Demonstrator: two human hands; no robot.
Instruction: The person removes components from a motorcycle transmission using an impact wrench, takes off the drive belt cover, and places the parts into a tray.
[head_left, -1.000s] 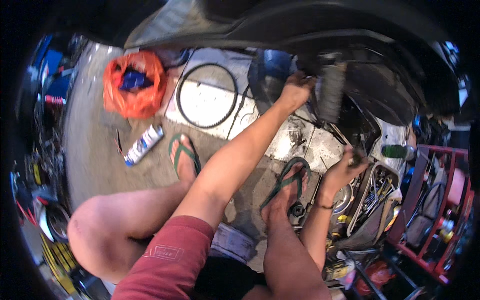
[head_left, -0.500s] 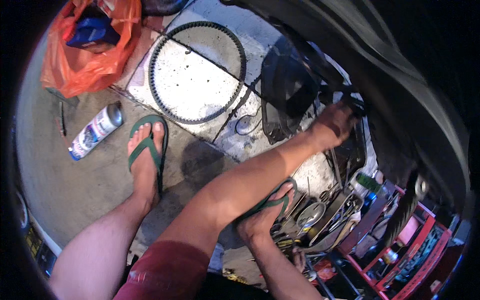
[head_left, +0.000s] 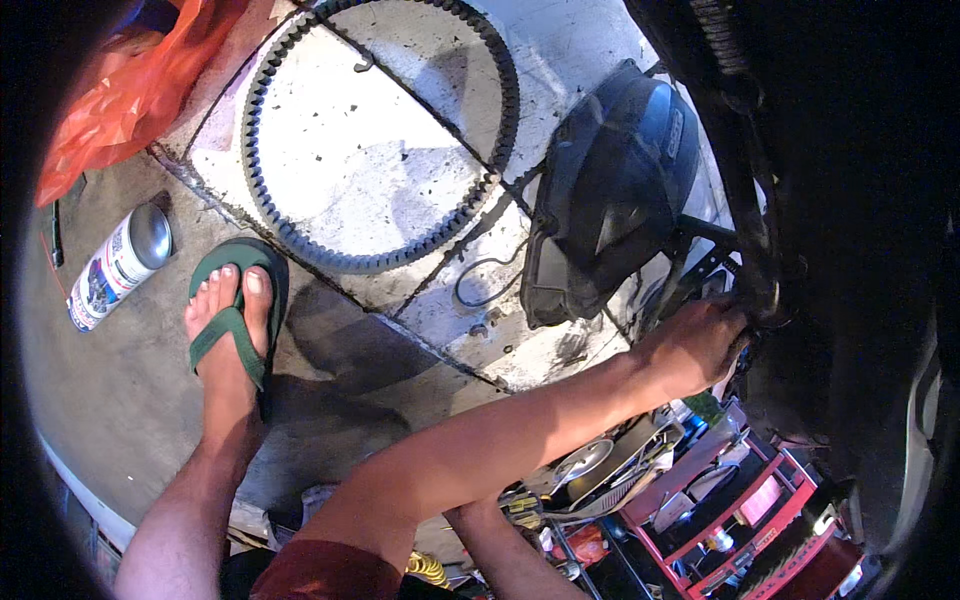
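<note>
My left arm, in a maroon sleeve, stretches across to the right. At its end my left hand [head_left: 700, 345] has its fingers curled in against the dark underside of a vehicle [head_left: 850, 250]. Shadow and the vehicle's parts hide the fingertips, so whatever they grip cannot be made out. Beside the hand, a black plastic cover [head_left: 610, 200] lies on the white floor panel. Left of that cover lies a large toothed rubber belt [head_left: 258, 165] in a loop. My right hand is out of sight.
A red tool case [head_left: 690, 545] and several loose tools lie below my hand, with a metal dish [head_left: 583, 460] among them. At left are a spray can [head_left: 120, 265] and an orange plastic bag [head_left: 130, 110]. My left foot wears a green flip-flop [head_left: 225, 335].
My left hand has shifted lower in the view, from beyond the black cover's right side to the vehicle's edge, fingers curled. The view has moved, bringing belt and cover closer.
</note>
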